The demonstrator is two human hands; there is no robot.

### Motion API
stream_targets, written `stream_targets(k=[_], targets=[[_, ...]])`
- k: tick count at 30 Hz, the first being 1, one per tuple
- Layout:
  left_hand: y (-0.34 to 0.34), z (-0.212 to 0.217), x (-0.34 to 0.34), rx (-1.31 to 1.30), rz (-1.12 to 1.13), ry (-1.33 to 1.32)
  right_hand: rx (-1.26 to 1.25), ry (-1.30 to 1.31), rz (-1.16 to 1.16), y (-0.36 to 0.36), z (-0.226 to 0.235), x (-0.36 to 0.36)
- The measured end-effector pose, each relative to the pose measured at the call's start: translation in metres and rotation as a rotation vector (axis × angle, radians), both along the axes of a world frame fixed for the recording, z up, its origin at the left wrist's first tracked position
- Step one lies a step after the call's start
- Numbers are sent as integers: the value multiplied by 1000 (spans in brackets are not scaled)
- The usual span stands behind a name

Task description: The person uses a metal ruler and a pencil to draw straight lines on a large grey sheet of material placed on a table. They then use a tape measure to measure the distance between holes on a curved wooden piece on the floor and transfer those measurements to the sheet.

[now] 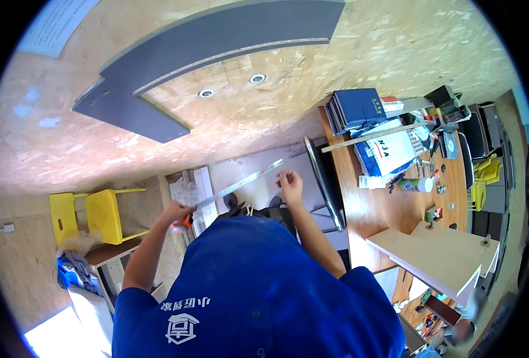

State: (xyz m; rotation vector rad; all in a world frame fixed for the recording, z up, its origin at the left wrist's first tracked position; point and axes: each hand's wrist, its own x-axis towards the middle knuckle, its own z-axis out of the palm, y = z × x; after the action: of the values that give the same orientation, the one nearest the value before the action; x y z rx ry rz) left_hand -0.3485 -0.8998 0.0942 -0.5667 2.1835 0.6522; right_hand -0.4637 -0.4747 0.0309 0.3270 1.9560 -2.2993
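Observation:
My left hand (177, 212) is closed around the orange case of a tape measure (184, 224). From it a pale metal blade (240, 182) runs out to the right, slanting up and away from me. My right hand (290, 186) is just below the blade's free end, with its fingers loosely bent and slightly apart. A small gap shows between those fingers and the blade, and nothing is visible in them.
A dark grey L-shaped panel (217, 36) is against the board wall ahead. To the right stands a wooden desk (360, 224) with blue books (360, 107), a white bag (390, 149) and a hinged panel (431, 250). Yellow chairs (104, 215) stand left; another person (463, 329) is at lower right.

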Motion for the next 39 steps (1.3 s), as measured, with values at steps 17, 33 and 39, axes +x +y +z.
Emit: stream_targets(k=[17, 33, 39], targets=[[55, -1, 66, 336, 123, -52, -345, -371, 507, -20, 26, 69], [147, -26, 130, 537, -386, -416, 80, -350, -214, -4, 0, 333], [210, -86, 149, 429, -1087, -473, -136, -411, -595, 11, 23, 458]])
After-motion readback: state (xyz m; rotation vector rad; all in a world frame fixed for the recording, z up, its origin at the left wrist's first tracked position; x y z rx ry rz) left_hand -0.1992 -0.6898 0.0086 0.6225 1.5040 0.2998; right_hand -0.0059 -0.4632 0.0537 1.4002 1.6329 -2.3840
